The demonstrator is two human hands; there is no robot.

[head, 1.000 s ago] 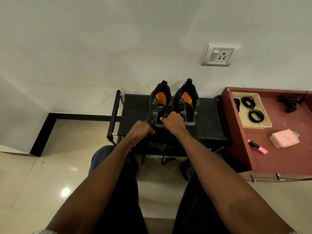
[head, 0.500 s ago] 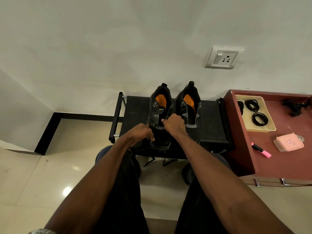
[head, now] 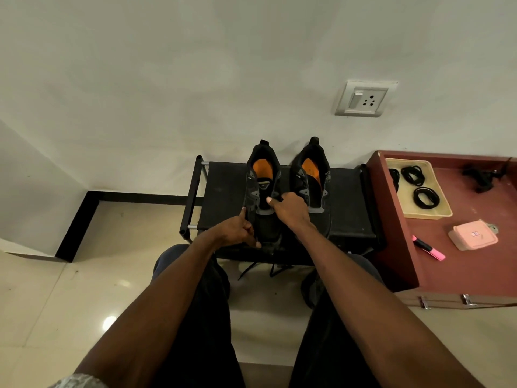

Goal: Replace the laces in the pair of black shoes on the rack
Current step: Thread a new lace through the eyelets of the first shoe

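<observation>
Two black shoes are standing side by side on the rack (head: 229, 191), heels toward the wall. Both hands are working at the left shoe (head: 261, 191); the right shoe (head: 312, 177) is standing just beside it, and no hand is touching it. The left hand (head: 237, 231) is lying at the left side of this shoe, with the forefinger pointing up along its edge and the other fingers curled; I cannot tell if they are pinching a lace. The right hand (head: 288, 210) is resting over the eyelets with curled fingers, and what it is gripping is hidden under it. Dark lace ends (head: 275, 268) are hanging below the rack's front edge. On the red table (head: 461, 270), a tray (head: 436, 197) is holding coiled black laces (head: 425, 196).
</observation>
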